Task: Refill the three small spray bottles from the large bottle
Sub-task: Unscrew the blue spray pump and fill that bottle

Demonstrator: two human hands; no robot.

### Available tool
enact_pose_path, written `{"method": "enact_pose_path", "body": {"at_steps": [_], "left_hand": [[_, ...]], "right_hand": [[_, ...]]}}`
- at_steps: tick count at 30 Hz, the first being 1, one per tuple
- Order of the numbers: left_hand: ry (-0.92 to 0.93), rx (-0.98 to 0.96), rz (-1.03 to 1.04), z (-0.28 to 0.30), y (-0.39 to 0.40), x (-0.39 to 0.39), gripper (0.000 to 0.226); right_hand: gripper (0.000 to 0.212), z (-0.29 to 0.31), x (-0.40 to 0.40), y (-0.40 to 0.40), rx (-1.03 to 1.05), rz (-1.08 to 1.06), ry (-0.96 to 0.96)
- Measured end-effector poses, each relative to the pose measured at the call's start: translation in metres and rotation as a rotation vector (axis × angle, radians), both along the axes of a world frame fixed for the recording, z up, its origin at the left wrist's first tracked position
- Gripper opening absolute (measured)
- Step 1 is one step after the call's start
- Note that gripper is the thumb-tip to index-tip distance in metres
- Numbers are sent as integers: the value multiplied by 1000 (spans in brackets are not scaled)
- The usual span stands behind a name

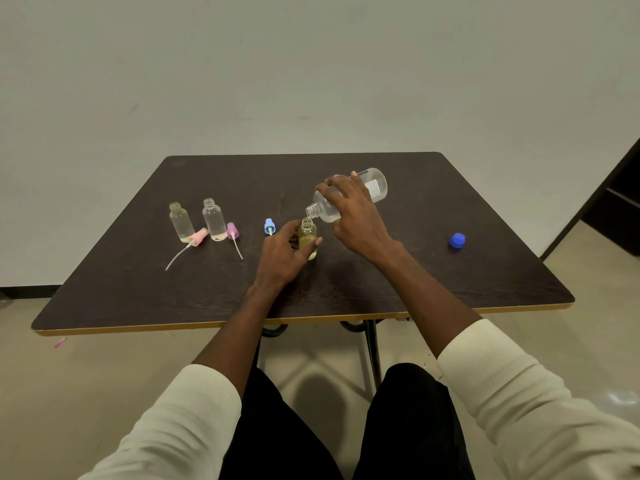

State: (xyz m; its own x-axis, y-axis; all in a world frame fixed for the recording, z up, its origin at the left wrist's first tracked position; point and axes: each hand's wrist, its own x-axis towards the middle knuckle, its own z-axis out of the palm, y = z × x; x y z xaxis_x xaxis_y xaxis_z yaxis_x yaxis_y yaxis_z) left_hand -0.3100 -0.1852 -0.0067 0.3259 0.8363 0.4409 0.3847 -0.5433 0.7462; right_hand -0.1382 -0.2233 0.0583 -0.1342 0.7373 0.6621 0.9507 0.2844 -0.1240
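Now, L to R across the desk (pixel 398 271). Far left: two small spray bottles standing upright w/ necks uncapped, first one (pixel 181 222) w/ a faint yellowish tint, second one (pixel 214 220) clear; neither looks full, exact fill level hard to read. Pink spray top (pixel 198 236) lies at the foot of the first, tube trailing toward the near edge. Purple spray top (pixel 232 231) lies just beside the second, tube also pointing near. Blue spray top (pixel 269 226) sits apart, nearer centre.

Centre: left hand (pixel 282 252) wrapped around the third small bottle (pixel 308 239), thumb & fingers curled on its sides, bottle upright on the desk, yellowish liquid inside. Right hand (pixel 356 211) grasps the large bottle (pixel 349 195) from above, tipped nearly horizontal, its neck right over the small bottle's mouth. Appears to be mid-pour; stream too thin to confirm.

Far right: blue cap (pixel 457 241), well apart from everything, prob. the large bottle's.

Est. progress: bottle 1 of 3 in hand, other two pending.

Risks:
- Small mouth vs. wide neck, no funnel: slight misalignment or too steep a tilt → liquid runs down the outside onto the desk & left fingers.
- Overfill: level climbs fast in so small a bottle; the spray tube needs headroom.
- Wet grip → small bottle slips or tips.
- Uncapped pair on the left could be knocked over when reached for.
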Motion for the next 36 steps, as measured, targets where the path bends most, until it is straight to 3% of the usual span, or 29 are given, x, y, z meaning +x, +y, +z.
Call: {"method": "enact_pose_path", "body": {"at_steps": [36], "left_hand": [[-21, 6, -5, -2, 2, 1, 49]], "right_hand": [[62, 2, 2, 0, -14, 5, -8]]}}
